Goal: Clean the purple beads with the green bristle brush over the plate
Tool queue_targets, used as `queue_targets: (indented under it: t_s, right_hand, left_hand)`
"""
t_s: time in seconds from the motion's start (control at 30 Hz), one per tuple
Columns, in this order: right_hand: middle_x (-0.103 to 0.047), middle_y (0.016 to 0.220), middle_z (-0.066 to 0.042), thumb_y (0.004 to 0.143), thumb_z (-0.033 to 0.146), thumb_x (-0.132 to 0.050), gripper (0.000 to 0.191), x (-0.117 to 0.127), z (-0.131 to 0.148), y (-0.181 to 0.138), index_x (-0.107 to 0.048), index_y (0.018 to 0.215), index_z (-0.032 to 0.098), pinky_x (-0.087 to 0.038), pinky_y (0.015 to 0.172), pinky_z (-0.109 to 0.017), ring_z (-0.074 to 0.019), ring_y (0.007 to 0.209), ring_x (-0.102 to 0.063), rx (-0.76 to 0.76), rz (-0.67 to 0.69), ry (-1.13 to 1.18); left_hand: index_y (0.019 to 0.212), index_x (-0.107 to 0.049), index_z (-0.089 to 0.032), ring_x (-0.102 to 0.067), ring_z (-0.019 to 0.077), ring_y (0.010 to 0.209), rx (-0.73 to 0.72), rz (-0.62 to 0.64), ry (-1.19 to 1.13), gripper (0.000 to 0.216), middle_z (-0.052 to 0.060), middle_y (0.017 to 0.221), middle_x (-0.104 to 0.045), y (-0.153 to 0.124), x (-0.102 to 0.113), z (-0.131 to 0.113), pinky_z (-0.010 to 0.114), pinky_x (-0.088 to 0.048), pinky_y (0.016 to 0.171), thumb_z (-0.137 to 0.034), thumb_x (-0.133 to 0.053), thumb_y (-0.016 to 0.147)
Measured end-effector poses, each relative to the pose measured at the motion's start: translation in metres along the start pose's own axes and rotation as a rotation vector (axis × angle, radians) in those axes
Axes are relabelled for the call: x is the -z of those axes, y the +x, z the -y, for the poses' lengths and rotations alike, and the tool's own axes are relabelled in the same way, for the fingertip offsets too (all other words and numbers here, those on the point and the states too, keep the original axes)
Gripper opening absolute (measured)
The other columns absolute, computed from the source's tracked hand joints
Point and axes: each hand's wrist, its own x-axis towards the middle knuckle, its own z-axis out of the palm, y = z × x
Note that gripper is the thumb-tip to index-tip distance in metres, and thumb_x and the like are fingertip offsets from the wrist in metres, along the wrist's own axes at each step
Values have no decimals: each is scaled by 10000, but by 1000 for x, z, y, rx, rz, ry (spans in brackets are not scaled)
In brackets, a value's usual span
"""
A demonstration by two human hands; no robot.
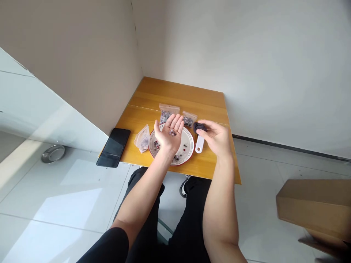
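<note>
My left hand (pixel 169 137) is palm up above the plate, fingers stretched out, with a small cluster of beads (pixel 172 132) lying on the palm. Beneath it, a white plate (pixel 189 140) with a red rim carries more loose beads (pixel 156 145), some dark, some reddish. To the right of the plate, my right hand (pixel 218 136) is closed, pinching a dark fuzzy bundle (pixel 199 127) between thumb and fingers. A white handle (pixel 200 144) with a hole at its end shows just below the bundle; I cannot tell whether the two are joined.
Behind the plate are two zip bags of beads, a larger bag (pixel 166 115) and a smaller bag (pixel 189 118). Another clear bag (pixel 142 139) lies left. A black phone (pixel 113 147) overhangs the wooden table (pixel 181 87). On the floor are a cardboard box (pixel 315 201) and a metal bowl (pixel 53 154).
</note>
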Motion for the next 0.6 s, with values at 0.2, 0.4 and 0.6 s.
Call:
queue_targets:
  t_s: [0.2,0.4,0.6]
  right_hand:
    - [-764,1163,-37,875,162,-634,258,-47,22,0,-776,1064,265,-595,913,-368,-209,1128,-691,193,235,-158]
    - [-769,1153,-28,879,176,-631,264,-50,25,-2,-778,1079,267,-606,834,-353,-210,1095,-700,175,311,-160]
    - [-759,1178,-36,891,146,-602,295,-54,26,1,-770,1105,259,-598,880,-368,-206,1114,-693,229,233,-207]
  left_hand:
    - [1120,-692,-131,-568,282,1381,-29,-13,-2,620,168,1329,-683,-4,-2,1,369,-451,1157,-650,-430,906]
    - [1074,-711,-143,-556,300,1390,-34,25,37,632,165,1308,-691,-6,-4,1,419,-437,1165,-660,-378,927]
    - [1048,-710,-143,-576,309,1368,-33,19,43,601,166,1270,-706,-8,-5,5,445,-433,1162,-626,-366,947]
